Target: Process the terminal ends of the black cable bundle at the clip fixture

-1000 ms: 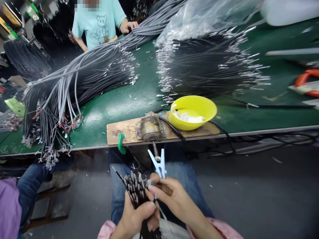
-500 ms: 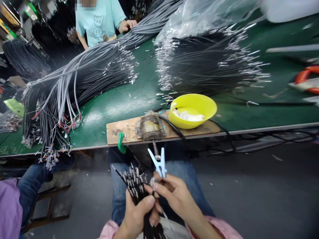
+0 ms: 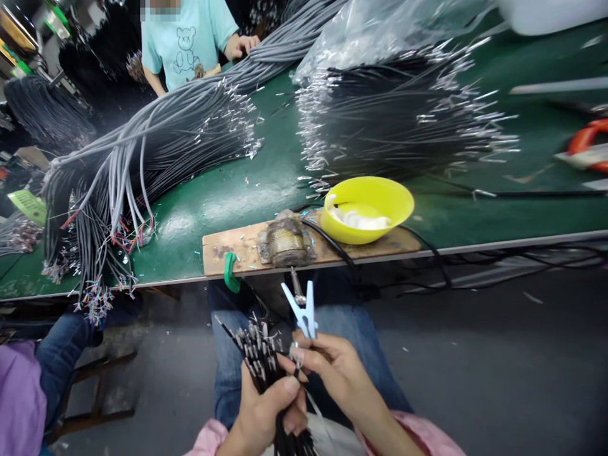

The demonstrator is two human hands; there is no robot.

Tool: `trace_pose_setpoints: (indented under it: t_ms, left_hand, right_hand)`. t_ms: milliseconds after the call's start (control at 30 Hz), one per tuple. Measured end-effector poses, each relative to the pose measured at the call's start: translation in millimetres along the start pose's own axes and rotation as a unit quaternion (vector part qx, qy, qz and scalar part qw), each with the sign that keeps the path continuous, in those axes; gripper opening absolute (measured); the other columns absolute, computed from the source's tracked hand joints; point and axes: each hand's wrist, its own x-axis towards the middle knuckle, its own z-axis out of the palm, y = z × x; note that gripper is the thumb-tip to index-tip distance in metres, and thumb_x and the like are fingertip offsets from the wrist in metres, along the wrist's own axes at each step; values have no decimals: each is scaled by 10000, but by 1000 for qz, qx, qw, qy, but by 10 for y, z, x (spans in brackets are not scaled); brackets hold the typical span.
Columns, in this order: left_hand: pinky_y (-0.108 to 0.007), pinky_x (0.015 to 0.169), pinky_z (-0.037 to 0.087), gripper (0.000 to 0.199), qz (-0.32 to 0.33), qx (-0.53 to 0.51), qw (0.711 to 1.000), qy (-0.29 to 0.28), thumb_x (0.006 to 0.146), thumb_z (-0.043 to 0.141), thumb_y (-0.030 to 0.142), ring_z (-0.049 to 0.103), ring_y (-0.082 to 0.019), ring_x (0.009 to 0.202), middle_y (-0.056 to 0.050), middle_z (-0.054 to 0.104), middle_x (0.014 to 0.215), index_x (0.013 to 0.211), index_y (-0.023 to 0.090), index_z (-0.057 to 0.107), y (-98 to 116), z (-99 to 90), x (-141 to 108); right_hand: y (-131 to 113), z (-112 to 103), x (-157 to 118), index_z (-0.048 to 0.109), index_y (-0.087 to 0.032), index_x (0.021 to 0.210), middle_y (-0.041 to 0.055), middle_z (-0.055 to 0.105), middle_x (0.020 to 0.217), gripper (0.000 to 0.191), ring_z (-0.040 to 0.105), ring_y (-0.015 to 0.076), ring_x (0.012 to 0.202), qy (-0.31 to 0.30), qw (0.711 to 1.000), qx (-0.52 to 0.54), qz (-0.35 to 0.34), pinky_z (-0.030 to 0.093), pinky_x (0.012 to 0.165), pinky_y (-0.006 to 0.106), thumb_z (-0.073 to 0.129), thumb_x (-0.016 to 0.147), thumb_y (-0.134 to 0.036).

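Note:
My left hand (image 3: 266, 402) is wrapped round a bundle of black cables (image 3: 259, 361) whose stripped silvery ends point up and away from me. Beside it on the right, my right hand (image 3: 339, 373) pinches the bared end of one cable, held between both hands. A light blue clothespin (image 3: 303, 311) stands at the right fingertips, its two legs spread upward, on the tip of a metal shaft. That shaft comes out of a small motor (image 3: 287, 240) fixed on a wooden board (image 3: 228, 250) at the table's edge.
On the board stand a yellow bowl (image 3: 368, 212) with white material and a green clamp (image 3: 231, 272). Black cables (image 3: 380, 120) and grey cables (image 3: 128, 139) lie on the green table (image 3: 190, 221). Orange-handled scissors (image 3: 589, 145) are at right. A person (image 3: 185, 44) is across the table.
The right fingers and the pinched cable end have shifted very slightly. Both hands keep their hold, and the view has moved a little.

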Motion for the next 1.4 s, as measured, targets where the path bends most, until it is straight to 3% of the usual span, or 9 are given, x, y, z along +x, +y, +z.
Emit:
trace_pose_setpoints:
  t_ms: [233,400,500,600,733,867,1033,1133,1400]
  left_hand:
    - [-101,285,290,350,-32,-23,999,-1,669,744,419,287,18,258,84,484,423,755,163,522,8,12,-30]
    - [-117,285,268,372,-29,-34,997,59,661,729,459,268,6,258,92,431,375,711,155,521,-29,64,9]
    - [-128,288,264,436,-30,-4,990,140,603,750,502,278,-1,255,104,409,346,702,152,510,-13,114,55]
    - [-140,299,296,521,-18,54,965,257,497,791,525,323,-15,260,114,426,334,708,162,484,39,179,94]
    - [-148,300,307,516,3,88,951,296,451,823,471,352,-24,271,117,414,331,620,180,432,92,249,89]
    - [-134,289,268,487,-4,24,977,210,500,814,459,279,6,262,122,352,338,575,171,428,42,204,57]
    - [-153,264,282,419,-29,-27,993,113,586,770,461,261,4,255,90,415,401,621,163,478,-41,73,62]
    - [-168,281,312,367,-25,-14,994,103,639,746,426,285,-8,259,86,415,399,635,158,495,-29,37,69]
    - [-159,305,265,402,-18,1,995,95,593,785,422,302,-8,279,92,416,419,662,175,475,3,66,43]
  right_hand:
    - [-59,31,-8,528,-198,429,-10,550,357,277,504,127,338,33,996,-45,-76,418,375,214,517,700,-255]
    - [-56,16,-17,571,-195,440,-15,551,373,309,497,119,331,97,972,-120,-180,393,344,205,494,738,-204]
    - [-4,7,-27,580,-196,494,-23,551,398,290,497,114,339,138,935,-190,-266,389,347,207,504,771,-159]
    - [63,25,-39,573,-195,586,-18,589,457,216,523,119,400,175,865,-272,-383,474,496,243,550,774,-91]
    - [103,78,-60,553,-195,651,-15,555,465,191,479,127,427,195,811,-312,-454,440,500,270,573,757,-38]
    - [85,89,-73,579,-191,638,-8,584,506,204,516,124,459,184,867,-221,-406,435,490,251,545,760,-31]
    - [114,8,-60,553,-181,477,-17,514,428,307,465,118,398,91,980,-27,-172,384,404,235,532,779,-227]
    - [80,-34,-63,605,-178,556,-5,532,476,296,478,128,431,66,994,23,-83,410,431,246,542,784,-356]
    - [-107,4,-94,567,-183,664,5,554,589,317,531,145,541,24,998,42,-51,451,500,244,645,735,-483]
